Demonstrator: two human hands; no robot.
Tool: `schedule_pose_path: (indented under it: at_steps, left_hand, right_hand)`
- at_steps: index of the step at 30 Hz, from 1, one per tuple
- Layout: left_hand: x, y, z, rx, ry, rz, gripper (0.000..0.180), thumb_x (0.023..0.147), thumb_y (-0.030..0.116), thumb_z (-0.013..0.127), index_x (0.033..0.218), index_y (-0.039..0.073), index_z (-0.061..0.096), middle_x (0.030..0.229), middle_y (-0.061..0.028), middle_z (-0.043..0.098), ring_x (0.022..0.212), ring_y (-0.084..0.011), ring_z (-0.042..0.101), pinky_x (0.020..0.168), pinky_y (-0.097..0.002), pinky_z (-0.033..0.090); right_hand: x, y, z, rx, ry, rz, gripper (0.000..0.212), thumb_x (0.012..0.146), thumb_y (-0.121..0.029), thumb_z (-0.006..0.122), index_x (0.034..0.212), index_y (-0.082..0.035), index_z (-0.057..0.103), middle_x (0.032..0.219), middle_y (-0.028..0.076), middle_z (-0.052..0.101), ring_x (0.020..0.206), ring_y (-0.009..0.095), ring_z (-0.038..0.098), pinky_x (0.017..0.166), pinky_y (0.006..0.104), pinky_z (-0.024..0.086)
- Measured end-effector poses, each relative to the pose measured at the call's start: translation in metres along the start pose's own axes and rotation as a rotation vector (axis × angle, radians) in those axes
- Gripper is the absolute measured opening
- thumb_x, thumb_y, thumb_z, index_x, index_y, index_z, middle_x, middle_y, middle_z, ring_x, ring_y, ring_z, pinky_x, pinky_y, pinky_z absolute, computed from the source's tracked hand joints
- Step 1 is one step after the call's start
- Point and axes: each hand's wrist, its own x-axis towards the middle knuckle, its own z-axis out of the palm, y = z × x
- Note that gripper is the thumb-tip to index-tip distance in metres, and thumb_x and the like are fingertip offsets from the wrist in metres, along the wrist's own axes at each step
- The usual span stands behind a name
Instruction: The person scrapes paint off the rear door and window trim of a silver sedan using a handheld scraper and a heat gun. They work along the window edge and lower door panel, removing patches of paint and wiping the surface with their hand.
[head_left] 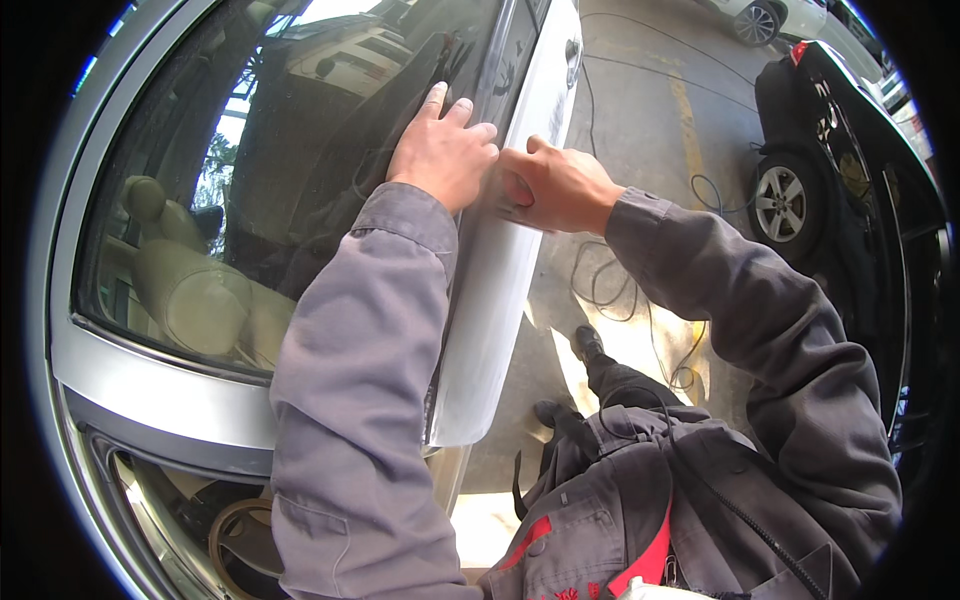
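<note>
Both hands on silver car door

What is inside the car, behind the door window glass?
Through the window glass, beige seats and a headrest show. The left hand and sleeve hide the rest.

Two hands — one silver car door; two parked cars

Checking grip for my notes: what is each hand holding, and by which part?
Left hand lies flat on the car window, gripping nothing. Right hand presses at the white door top edge; any held item is hidden.
</note>
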Motion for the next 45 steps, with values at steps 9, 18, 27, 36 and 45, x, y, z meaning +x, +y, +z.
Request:
schedule_pose_path:
  at_steps: [9, 18, 27, 36, 45]
  left_hand:
    - [0.012, -0.007, 0.017, 0.075, 0.066, -0.025, 0.025, 0.105, 0.031, 0.062, 0.123, 0.026, 0.079, 0.155, 0.0089, 0.064, 0.153, -0.0238, 0.048, 0.134, -0.0562, 0.025]
    - [0.015, -0.004, 0.015, 0.063, 0.040, -0.023, 0.023, 0.105, 0.027, 0.061, 0.120, 0.025, 0.079, 0.155, 0.0098, 0.063, 0.153, -0.0242, 0.048, 0.133, -0.0567, 0.026]
    - [0.024, -0.005, 0.015, 0.048, 0.121, -0.014, 0.023, 0.104, 0.033, 0.065, 0.119, 0.021, 0.079, 0.149, 0.0080, 0.065, 0.146, -0.0251, 0.052, 0.131, -0.0591, 0.028]
    - [0.037, -0.011, 0.019, 0.103, 0.170, -0.065, 0.025, 0.106, 0.034, 0.063, 0.124, 0.025, 0.077, 0.150, 0.0103, 0.064, 0.147, -0.0228, 0.049, 0.130, -0.0595, 0.028]
    - [0.052, -0.027, 0.022, 0.101, 0.195, -0.088, 0.026, 0.107, 0.038, 0.060, 0.121, 0.025, 0.078, 0.152, 0.0114, 0.064, 0.147, -0.0229, 0.050, 0.131, -0.0602, 0.027]
  right_hand:
    - [-0.006, -0.020, 0.006, 0.063, -0.089, 0.033, 0.022, 0.086, -0.019, 0.074, 0.107, -0.022, 0.068, 0.108, 0.014, 0.062, 0.084, 0.034, 0.073, 0.071, 0.0496, 0.057]
    - [-0.042, -0.062, 0.024, 0.122, -0.073, 0.009, 0.022, 0.082, -0.015, 0.073, 0.103, -0.019, 0.067, 0.103, 0.017, 0.062, 0.080, 0.038, 0.073, 0.066, 0.0519, 0.057]
    - [-0.093, -0.107, 0.044, 0.226, -0.030, -0.091, 0.019, 0.097, -0.023, 0.071, 0.110, -0.012, 0.061, 0.099, 0.021, 0.058, 0.068, 0.040, 0.070, 0.058, 0.0542, 0.055]
    - [-0.082, -0.097, 0.036, 0.239, -0.005, -0.066, 0.022, 0.093, -0.019, 0.074, 0.109, -0.012, 0.061, 0.100, 0.019, 0.057, 0.070, 0.039, 0.070, 0.059, 0.0531, 0.056]
    - [-0.034, -0.051, 0.011, 0.134, -0.020, -0.021, 0.024, 0.088, -0.019, 0.074, 0.110, -0.017, 0.066, 0.103, 0.018, 0.061, 0.075, 0.037, 0.073, 0.064, 0.0514, 0.057]
